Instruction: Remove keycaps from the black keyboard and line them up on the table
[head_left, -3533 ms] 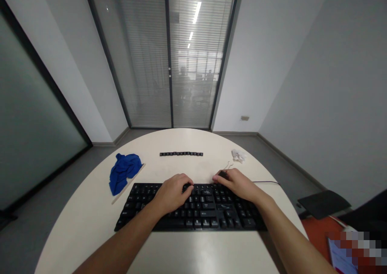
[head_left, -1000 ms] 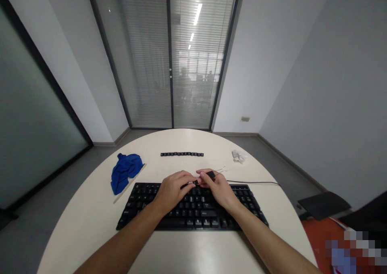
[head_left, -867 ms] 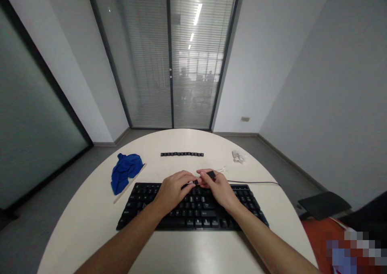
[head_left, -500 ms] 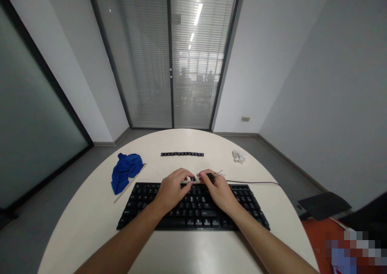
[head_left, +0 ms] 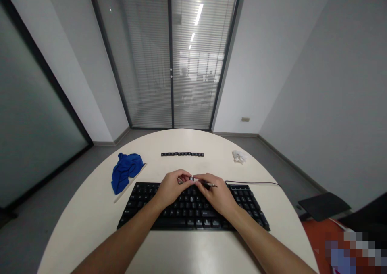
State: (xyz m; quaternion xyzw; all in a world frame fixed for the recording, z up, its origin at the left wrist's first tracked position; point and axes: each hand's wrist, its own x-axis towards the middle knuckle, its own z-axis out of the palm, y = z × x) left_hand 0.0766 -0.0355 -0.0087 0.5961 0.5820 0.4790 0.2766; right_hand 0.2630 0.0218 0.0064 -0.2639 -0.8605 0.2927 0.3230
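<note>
Above the upper rows of a black keyboard (head_left: pixel 198 213), both my hands meet at the fingertips. My left hand (head_left: pixel 172 188) pinches a small black keycap (head_left: pixel 191 178), which shows a pale glint. From the other side, my right hand (head_left: pixel 216 195) reaches the same keycap with its fingertips. Tucked in the right fingers is a small black-handled keycap puller (head_left: pixel 209 184), partly hidden, with one light end sticking out to the right. Behind my hands, several black keycaps (head_left: pixel 182 154) lie in a straight row on the pale table (head_left: pixel 193 249). My hands cover some of the keyboard's upper keys.
A crumpled blue cloth (head_left: pixel 125 170) lies at the left, beside a thin pale stick (head_left: pixel 130 183). At the right back is a crumpled white tissue (head_left: pixel 239 157). The keyboard's cable (head_left: pixel 254 182) runs off the table's right edge. A chair (head_left: pixel 325 206) stands beyond it.
My right fingertips have moved left onto the keycap, closing the gap between my hands. The puller has turned in my right hand and dipped lower. The keycap has tilted.
</note>
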